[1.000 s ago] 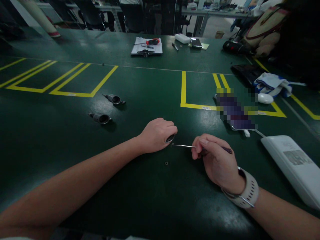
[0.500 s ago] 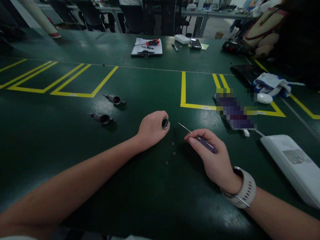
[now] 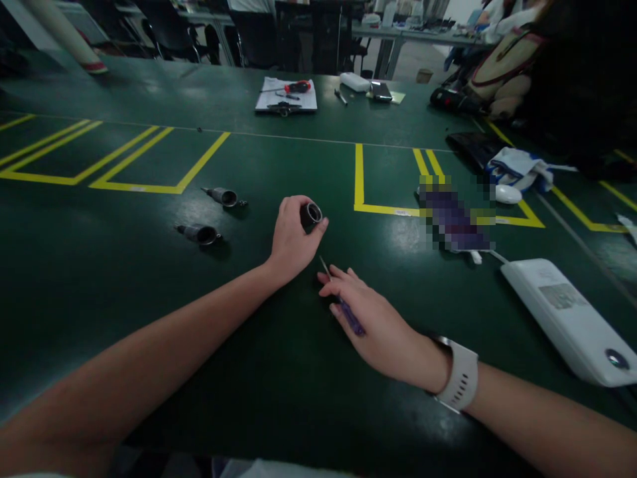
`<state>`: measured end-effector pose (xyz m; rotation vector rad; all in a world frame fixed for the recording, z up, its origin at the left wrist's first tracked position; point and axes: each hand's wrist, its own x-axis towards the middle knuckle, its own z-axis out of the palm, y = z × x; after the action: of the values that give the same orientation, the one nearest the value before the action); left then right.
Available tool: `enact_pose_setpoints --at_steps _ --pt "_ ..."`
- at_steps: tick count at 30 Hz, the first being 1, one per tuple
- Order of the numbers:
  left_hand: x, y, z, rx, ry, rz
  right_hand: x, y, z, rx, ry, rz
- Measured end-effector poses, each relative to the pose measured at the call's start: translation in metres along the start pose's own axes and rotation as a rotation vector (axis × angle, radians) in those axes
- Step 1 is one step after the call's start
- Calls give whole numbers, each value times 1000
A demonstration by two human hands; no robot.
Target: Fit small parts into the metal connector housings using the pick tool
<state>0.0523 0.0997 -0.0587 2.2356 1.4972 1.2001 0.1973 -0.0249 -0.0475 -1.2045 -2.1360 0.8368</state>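
My left hand point(image 3: 292, 242) is closed around a hollow dark metal part point(image 3: 312, 213), its round opening facing up toward me. In my right hand point(image 3: 381, 322) is a small screwdriver point(image 3: 352, 320) with a purple, see-through handle. The screwdriver's thin tip points up and left, just below my left hand and apart from the metal part. Two similar cup-shaped metal parts lie on their sides to the left, a farther one point(image 3: 223, 196) and a nearer one point(image 3: 199, 234). The small nuts are not visible now; my right hand is over that area.
On the right lie a phone point(image 3: 455, 222), a white power bank point(image 3: 572, 318), a white mouse point(image 3: 506, 194) and a blue-white cloth point(image 3: 520, 167). Farther back are a clipboard point(image 3: 286, 99) with a red-black screwdriver point(image 3: 298, 87) and a pen point(image 3: 341, 97). Yellow tape point(image 3: 359, 176) marks the green table.
My left hand has lifted and turned with the metal part, showing more of it. My right hand has moved left with the screwdriver, covering the place where the small nuts lay.
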Motion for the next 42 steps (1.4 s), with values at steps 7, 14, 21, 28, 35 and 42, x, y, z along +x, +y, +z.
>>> enact_pose_setpoints --at_steps 7,14,21,28,35,42 --pt "-4 0 -8 42 -34 57 -26 -28 -3 -169 -380 -347" --pt "-21 17 -23 -76 -140 45 -64 -22 -25 -276 -514 -380" --pt "-41 44 -45 -512 -314 -223 -67 -10 -36 -227 -422 -362" --pt "-42 73 -58 -872 -190 -526 -47 -2 -27 -465 -201 -665" --pt "-45 80 -73 -981 -196 -734 -17 13 -29 -415 -179 -478" --pt "-44 75 -81 -1077 -314 -912 -24 7 -46 358 166 38"
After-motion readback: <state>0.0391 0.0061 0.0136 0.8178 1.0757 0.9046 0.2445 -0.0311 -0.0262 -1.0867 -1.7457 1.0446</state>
